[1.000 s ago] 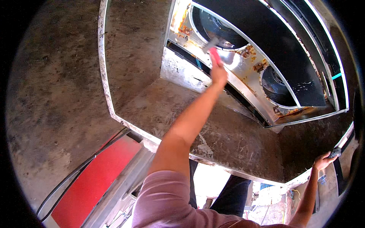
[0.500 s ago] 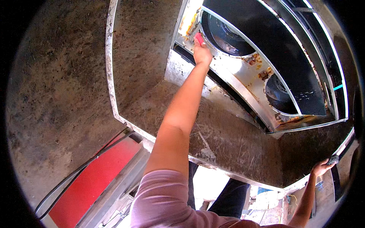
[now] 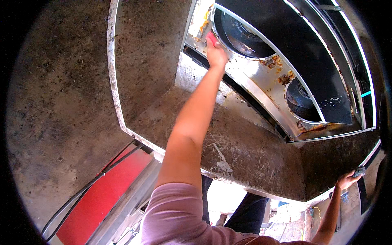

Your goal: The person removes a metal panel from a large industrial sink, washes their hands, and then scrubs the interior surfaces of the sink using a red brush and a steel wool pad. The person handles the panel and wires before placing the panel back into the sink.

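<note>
My left hand (image 3: 217, 55) reaches far up, its fingers closed round a small pink pad (image 3: 212, 39). It presses the pad against a greasy metal panel (image 3: 255, 75) stained with brown and yellow residue. Just right of the pad is a large round opening (image 3: 241, 36) with dark parts inside. A smaller round opening (image 3: 303, 98) lies farther right in the panel. At the lower right, my right hand (image 3: 346, 180) holds a dark grey scouring pad (image 3: 359, 171) between its fingers, by the pale metal rim.
A black glossy panel (image 3: 281, 45) slants over the round openings. Brown, stained sheet metal (image 3: 249, 147) surrounds the panel, edged by a pale rim (image 3: 117, 81). Dark cables (image 3: 87, 188) run past a red board (image 3: 108, 192) at the lower left.
My left hand has shifted slightly along the panel with the pink pad. My right hand has stayed by the rim with the scouring pad. The view has moved a little.
</note>
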